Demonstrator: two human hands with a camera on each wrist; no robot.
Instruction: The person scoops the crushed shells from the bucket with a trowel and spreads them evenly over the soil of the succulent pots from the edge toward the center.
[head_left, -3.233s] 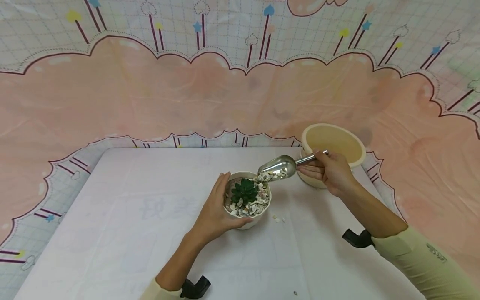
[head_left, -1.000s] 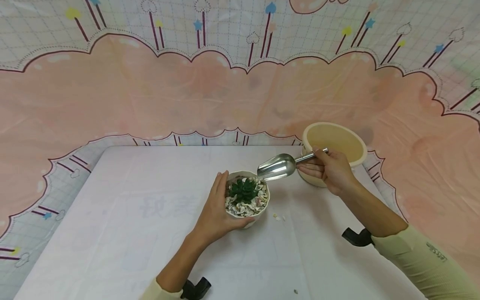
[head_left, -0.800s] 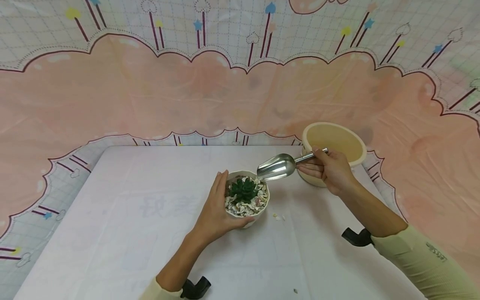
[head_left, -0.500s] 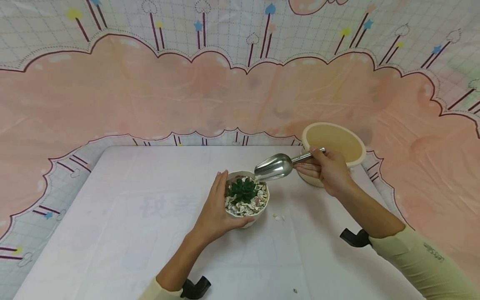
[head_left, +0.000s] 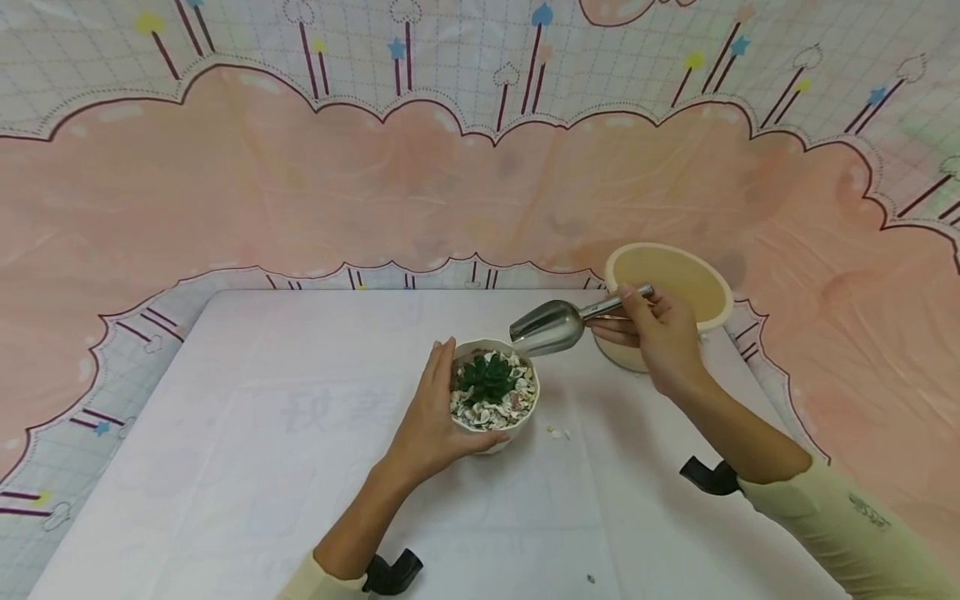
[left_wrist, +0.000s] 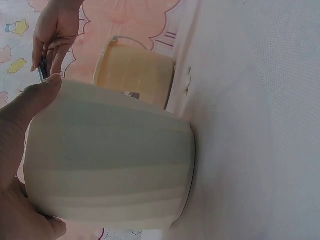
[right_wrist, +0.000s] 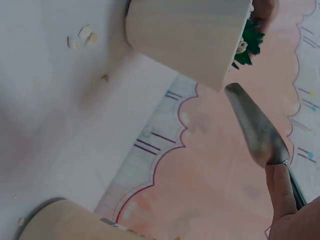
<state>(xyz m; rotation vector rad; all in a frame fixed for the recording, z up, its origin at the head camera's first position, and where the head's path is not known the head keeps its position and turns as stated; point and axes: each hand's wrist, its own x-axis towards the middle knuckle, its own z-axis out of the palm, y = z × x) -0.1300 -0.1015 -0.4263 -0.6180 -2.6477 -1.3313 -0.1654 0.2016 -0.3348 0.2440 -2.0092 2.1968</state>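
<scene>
Scoop [head_left: 547, 327] now empty, lifted clear of pot [head_left: 495, 437], tipped mouth-down just off pot's far-right rim; a few seconds back it was spilling shells in. Right hand [head_left: 654, 335] grip: fingers pinching scoop handle, in front of tan bowl [head_left: 705, 321] near table's far-right corner. Left hand [head_left: 431, 417] grip curled round pot's left side, mid-table [head_left: 225, 433]. Shells [head_left: 495, 408] heaped round green plant [head_left: 487, 377]; pour looks finished. Few stray shells [head_left: 557, 432] on table beside pot.

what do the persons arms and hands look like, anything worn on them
Both hands, the left hand and the right hand, are bare, with no gloves or rings visible. Pale yellow-green long sleeves are pushed up the forearms. A black camera mount sits at each sleeve's cuff.
</scene>
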